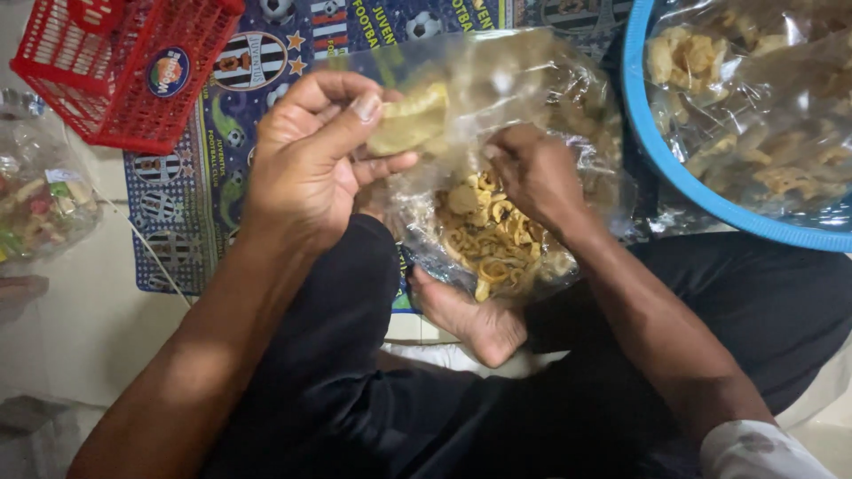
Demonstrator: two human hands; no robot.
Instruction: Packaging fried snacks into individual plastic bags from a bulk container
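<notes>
Snack bag [497, 239] pinched between both hands [306, 155]

Hemmed in right by blue basin [648, 142], upper left by red basket [115, 71]; open floor [80, 328] at left, beyond snack bag [40, 195].

Indoor light is moderate and warm, coming from about 12 o'clock, with glare on the clear plastic bag [497, 106], deep shadow over the dark trousers [355, 390] at 6 o'clock, and soft blur toward 9 o'clock.
</notes>
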